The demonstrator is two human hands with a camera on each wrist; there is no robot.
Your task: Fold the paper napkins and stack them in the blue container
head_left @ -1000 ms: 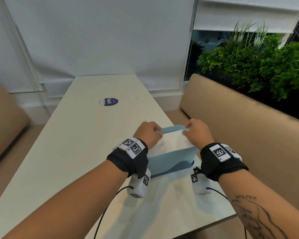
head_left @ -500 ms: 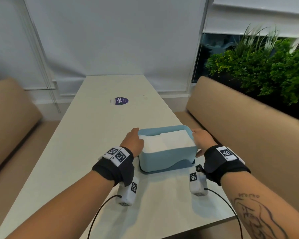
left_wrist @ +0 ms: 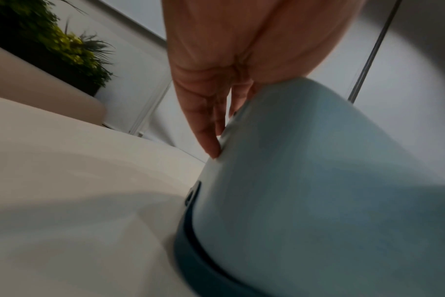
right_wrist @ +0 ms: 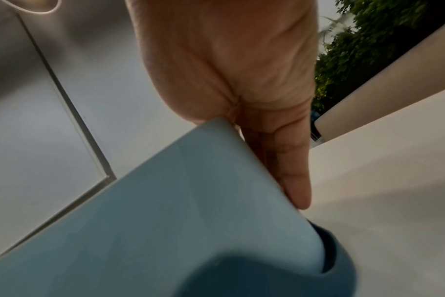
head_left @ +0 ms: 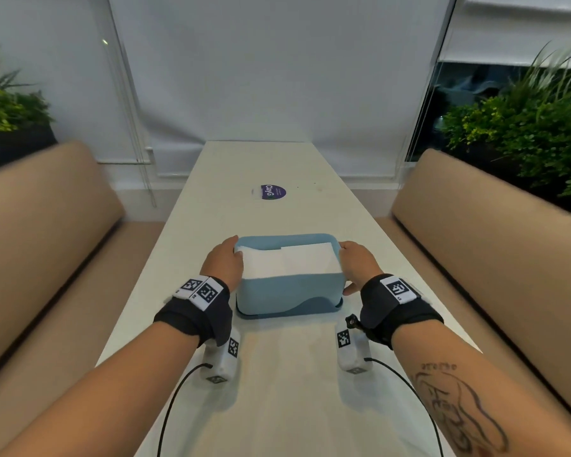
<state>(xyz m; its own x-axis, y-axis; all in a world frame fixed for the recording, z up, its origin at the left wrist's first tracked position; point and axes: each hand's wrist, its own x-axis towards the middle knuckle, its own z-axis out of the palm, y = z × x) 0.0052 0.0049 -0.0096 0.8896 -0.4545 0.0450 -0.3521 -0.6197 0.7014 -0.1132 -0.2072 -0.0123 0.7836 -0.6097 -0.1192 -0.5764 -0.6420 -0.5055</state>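
The folded paper napkins (head_left: 290, 262) lie in white piles that fill the blue container (head_left: 287, 291) to its rim, so the stacking looks all but done. The container stands on its darker base towards the near end of the table (head_left: 277, 390), midway between the long edges. The left hand (head_left: 223, 262) is laid on its left end wall and the right hand (head_left: 356, 262) on its right; the fingers (left_wrist: 206, 128) run straight down the outer walls, flat and uncurled, pressing rather than clutching. Held so from both ends, the box can probably be squared or slid without disturbing the napkins. A purple sticker (head_left: 272, 191) sits further up the table
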